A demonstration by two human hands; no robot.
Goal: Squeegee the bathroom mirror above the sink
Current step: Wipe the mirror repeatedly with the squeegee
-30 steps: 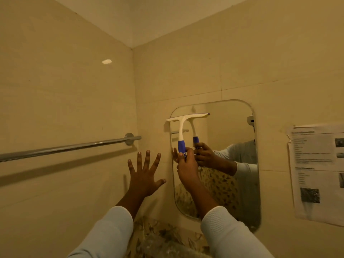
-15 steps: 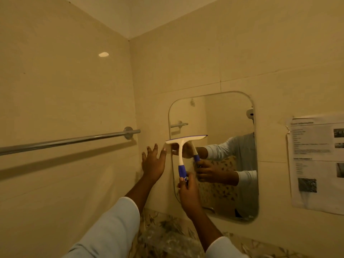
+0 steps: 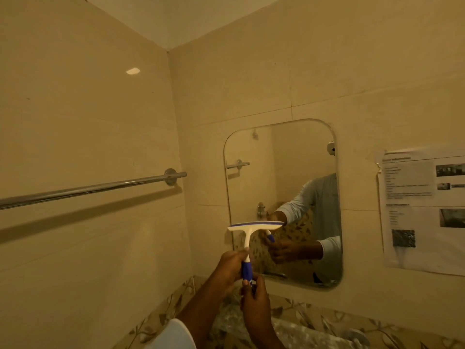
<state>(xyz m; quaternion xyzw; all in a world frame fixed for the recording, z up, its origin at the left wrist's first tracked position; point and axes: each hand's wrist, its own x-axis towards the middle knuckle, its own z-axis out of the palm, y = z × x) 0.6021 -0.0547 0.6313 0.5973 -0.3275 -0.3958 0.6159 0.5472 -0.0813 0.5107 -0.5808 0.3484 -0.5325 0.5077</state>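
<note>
The rounded mirror hangs on the tiled wall ahead. A squeegee with a white blade head and a blue handle stands upright at the mirror's lower left part. Its blade is level and close to the glass, with its reflection right behind; I cannot tell whether it touches. My right hand grips the bottom of the blue handle. My left hand curls around the handle just above it, at the white neck. The mirror shows the reflection of both arms in light sleeves.
A chrome towel rail runs along the left wall at about blade height. A printed paper notice is stuck to the wall right of the mirror. A leaf-patterned tile band runs below the mirror.
The squeegee has come down from the mirror's top to its lower left part. My left hand left the wall beside the mirror and now holds the handle too.
</note>
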